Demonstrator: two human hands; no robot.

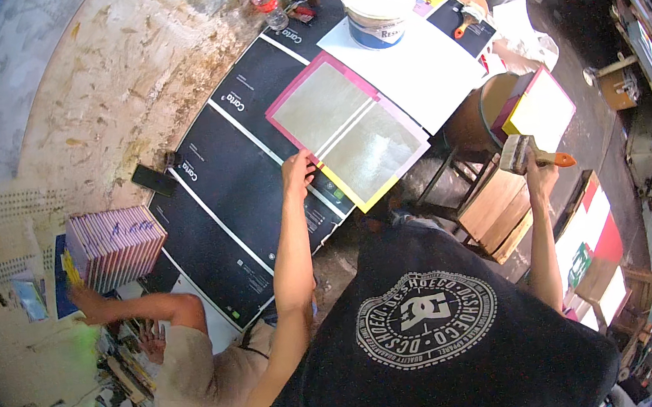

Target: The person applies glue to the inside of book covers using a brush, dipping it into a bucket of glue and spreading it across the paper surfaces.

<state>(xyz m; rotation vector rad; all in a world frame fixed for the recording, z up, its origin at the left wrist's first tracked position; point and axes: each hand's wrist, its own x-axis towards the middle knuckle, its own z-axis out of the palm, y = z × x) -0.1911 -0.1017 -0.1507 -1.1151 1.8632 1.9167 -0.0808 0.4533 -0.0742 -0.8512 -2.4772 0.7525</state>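
A book cover (375,148) lies opened out on the dark table, two grey boards with a white strip between them and pink and yellow margins. Glossy patches on the boards look wet. My left hand (299,176) is at the cover's near left edge by the strip, fingers curled and pinching that edge. To the right, away from the table, my right hand (538,175) grips a wide paintbrush (514,156) with an orange-tipped handle. Its pale, coated bristles point left, apart from the cover.
Behind the cover, a bucket (378,11) of whitish paste stands by a white sheet (408,77). Bottles (265,1) and a smaller brush (470,18) are at the back. A stack of covers (541,105) sits right. At left, another person's hand (92,304) is beside a book stack (117,243).
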